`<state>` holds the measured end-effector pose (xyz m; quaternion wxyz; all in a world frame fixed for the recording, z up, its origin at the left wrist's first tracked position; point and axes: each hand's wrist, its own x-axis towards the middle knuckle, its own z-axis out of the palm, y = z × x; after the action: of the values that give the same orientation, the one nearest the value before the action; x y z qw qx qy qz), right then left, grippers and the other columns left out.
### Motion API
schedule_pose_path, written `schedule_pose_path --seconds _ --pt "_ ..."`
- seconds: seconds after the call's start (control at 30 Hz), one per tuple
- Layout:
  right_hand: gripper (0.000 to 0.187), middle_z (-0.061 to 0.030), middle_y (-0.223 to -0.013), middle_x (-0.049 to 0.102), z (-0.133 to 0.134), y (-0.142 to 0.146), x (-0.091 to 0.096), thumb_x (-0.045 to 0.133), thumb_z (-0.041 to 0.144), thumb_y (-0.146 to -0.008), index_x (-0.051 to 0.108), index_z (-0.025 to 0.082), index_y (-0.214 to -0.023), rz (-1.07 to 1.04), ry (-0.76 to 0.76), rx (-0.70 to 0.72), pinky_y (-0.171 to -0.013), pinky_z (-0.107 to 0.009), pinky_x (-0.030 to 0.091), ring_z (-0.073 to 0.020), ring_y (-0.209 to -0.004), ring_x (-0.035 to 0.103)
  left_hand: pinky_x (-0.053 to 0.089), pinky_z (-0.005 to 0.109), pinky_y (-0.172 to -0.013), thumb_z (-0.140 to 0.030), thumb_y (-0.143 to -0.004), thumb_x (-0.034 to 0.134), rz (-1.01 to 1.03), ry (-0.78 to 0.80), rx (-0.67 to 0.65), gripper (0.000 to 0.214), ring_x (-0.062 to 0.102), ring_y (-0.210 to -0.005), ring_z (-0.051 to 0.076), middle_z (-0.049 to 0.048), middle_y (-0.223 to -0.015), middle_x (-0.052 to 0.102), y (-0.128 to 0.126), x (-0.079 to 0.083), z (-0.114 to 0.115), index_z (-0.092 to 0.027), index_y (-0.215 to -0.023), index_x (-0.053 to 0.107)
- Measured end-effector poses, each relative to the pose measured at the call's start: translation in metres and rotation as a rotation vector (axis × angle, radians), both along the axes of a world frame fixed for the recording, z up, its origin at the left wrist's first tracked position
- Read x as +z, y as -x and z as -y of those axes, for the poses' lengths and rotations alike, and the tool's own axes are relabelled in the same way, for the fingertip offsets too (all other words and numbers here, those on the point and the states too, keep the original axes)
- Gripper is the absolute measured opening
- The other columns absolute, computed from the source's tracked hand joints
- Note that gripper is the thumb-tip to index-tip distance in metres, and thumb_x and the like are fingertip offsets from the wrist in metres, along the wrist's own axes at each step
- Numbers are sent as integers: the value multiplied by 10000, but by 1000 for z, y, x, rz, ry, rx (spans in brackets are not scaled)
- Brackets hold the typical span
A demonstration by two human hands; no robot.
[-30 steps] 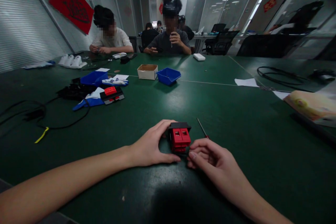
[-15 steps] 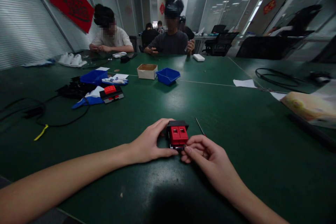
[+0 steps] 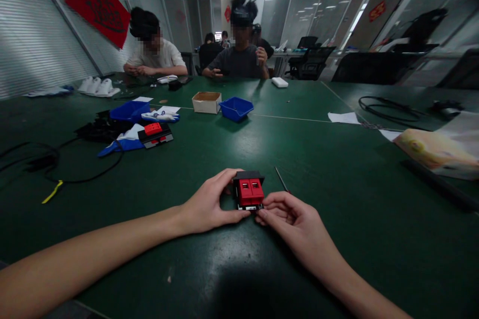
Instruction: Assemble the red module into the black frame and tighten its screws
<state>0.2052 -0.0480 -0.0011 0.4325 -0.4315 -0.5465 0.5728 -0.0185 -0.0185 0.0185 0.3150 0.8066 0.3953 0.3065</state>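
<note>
A black block with a red two-slot front (image 3: 251, 191), like a connector module, rests on the green table in front of me. My left hand (image 3: 213, 202) grips it from the left, fingers behind its black upper edge and thumb at the lower front corner. At the lower right corner, my right hand (image 3: 290, 217) has thumb and forefinger pinched together against the block. Whatever small piece lies between those fingertips is hidden. Just beyond the right hand lies a thin screwdriver (image 3: 281, 178), its metal shaft pointing away and its handle mostly covered by the hand.
A similar black-and-red block (image 3: 155, 135) lies left on blue-and-white gloves (image 3: 125, 144), near a blue bin (image 3: 129, 110) and black cables. Farther off stand a cardboard box (image 3: 206, 103) and another blue bin (image 3: 236, 108). A plastic bag (image 3: 436, 152) lies right. Two people sit opposite.
The view has shifted slightly, moving everything a little left. My right fingertips sit closer to the block's lower corner, and the dark bit seen at them before is less visible. A person opposite has raised a hand.
</note>
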Motion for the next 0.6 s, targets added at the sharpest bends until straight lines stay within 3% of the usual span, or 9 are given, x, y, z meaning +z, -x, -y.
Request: schedule_pose_path --seconds 0.2,0.47,0.6 --pt "289 -62 -697 744 1 0 -3 774 436 -806 687 161 -839 77 -102 -18 -621 -216 604 -165 -629 736 510 402 -1019 -385 -801 780 -3 -17 10 632 634 -1157 270 113 -1306 628 -1 1 1 -196 -1339 508" --pt "137 -1 -636 728 2 -3 -1 686 259 -880 715 183 -769 319 -470 -73 -509 -166 529 -119 -523 686 492 383 -1040 -391 -796 786 -19 -85 -4 640 621 -1184 259 109 -1306 622 0 -5 -1 -179 -1332 508" --pt "108 16 -666 736 3 -4 0 667 207 -901 723 184 -812 379 -573 -68 -509 -165 505 -105 -530 680 504 389 -1025 -391 -793 787 -20 -92 9 674 621 -1183 263 116 -1304 621 -1 -5 -1 -177 -1357 486"
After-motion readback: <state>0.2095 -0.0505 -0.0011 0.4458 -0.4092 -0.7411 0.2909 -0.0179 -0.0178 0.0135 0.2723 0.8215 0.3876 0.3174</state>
